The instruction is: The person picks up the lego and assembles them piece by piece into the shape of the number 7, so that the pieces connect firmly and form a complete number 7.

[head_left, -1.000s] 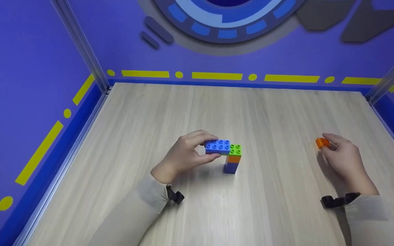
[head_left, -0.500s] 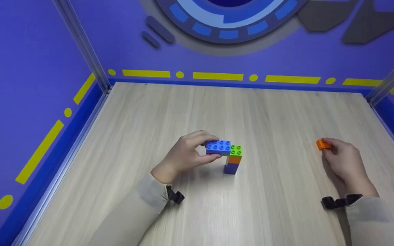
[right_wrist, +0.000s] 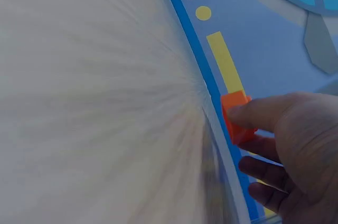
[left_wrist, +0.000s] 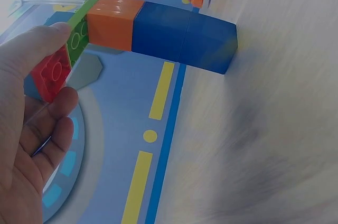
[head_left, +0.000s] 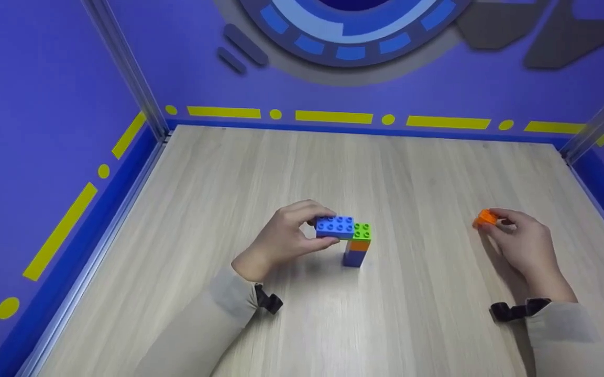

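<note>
A small tower of toy building bricks stands on the table: dark blue bricks at the base, an orange brick above them, then a thin green brick. A blue eight-stud brick juts out leftward at the top. Under that overhang, the left wrist view shows a red brick. My left hand pinches the overhanging end between thumb and fingers. Well off to the right, my right hand pinches a loose orange brick by fingertips, just above the table.
The light wood-grain table spans the area between the hands. Blue panels with yellow markings wall it in at the back and sides. Metal posts mark the corners.
In my right hand, the loose orange brick has turned and shifted slightly left. My left hand and the tower have stayed put.
</note>
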